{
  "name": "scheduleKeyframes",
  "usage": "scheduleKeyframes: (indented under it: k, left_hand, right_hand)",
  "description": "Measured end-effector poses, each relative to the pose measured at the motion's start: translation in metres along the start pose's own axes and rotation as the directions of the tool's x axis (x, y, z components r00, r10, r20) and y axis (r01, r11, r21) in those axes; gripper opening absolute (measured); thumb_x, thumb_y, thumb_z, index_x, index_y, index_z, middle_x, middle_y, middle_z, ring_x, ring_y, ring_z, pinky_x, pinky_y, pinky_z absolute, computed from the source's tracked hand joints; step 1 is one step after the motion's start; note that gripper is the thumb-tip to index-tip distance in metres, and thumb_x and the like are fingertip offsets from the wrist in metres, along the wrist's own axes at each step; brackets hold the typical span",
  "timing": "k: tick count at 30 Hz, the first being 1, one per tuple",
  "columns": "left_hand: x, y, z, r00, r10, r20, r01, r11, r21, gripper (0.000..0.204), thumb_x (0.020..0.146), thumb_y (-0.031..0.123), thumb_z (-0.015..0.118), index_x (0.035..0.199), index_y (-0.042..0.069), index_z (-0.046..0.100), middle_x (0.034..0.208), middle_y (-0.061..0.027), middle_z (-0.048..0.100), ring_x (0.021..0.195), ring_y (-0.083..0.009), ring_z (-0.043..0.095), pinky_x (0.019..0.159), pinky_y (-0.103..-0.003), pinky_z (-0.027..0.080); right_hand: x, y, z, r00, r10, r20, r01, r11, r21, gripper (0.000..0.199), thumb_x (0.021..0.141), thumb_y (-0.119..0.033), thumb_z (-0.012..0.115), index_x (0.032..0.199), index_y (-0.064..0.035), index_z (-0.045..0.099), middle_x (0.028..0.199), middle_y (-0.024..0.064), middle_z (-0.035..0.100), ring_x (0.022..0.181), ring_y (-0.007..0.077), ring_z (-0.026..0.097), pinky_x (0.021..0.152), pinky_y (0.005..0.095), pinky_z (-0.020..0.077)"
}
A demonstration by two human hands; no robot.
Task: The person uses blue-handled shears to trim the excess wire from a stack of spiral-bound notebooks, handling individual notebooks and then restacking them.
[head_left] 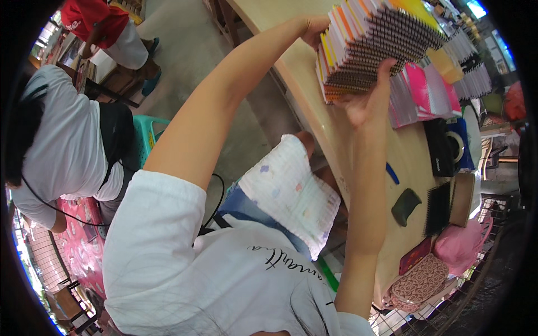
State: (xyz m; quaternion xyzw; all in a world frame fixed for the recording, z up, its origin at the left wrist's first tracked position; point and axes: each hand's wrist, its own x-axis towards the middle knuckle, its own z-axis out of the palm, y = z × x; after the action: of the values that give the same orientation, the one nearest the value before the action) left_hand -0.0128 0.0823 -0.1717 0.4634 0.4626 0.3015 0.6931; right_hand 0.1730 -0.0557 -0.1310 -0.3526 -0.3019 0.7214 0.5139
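Note:
A thick stack of spiral notebooks point(372, 47) with black wire bindings and white, orange and yellow edges is held up over the far part of the table. My left hand point(316, 31) grips its left end; most of those fingers are hidden behind the stack. Beneath the near side, my right hand point(364, 103) supports the stack, thumb up against the bindings and fingers partly hidden under it. Just right of my right hand lie pink-and-white plastic packs point(426, 92), with more spiral-bound notebooks point(473, 78) beyond them.
On the cream table point(364, 179) are a blue pen-like object point(392, 173), a dark green pouch point(406, 207), black binding strips point(437, 208), a tape roll point(457, 147) and a patterned bag point(417, 283). A patterned cloth point(294, 190) covers my lap. Two people, one in white point(67, 134), are at left.

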Motion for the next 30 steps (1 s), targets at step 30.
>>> scheduleKeyframes:
  k: [30]
  left_hand:
    - [-0.030,0.004,-0.018,0.996,0.081,-0.049,-0.083,0.996,-0.039,0.075,0.082,0.064,0.053,0.135,0.011,0.051,0.140,-0.0115,0.050,0.126,-0.0310,0.049,0.097,-0.064,0.038]
  right_hand:
    - [0.037,-0.009,0.036,0.996,0.058,0.073,-0.041,0.975,-0.218,0.115,0.063,-0.090,0.051,0.146,-0.0127,0.031,0.147,0.0141,0.035,0.132,0.0402,0.035,0.094,0.0734,0.0267]
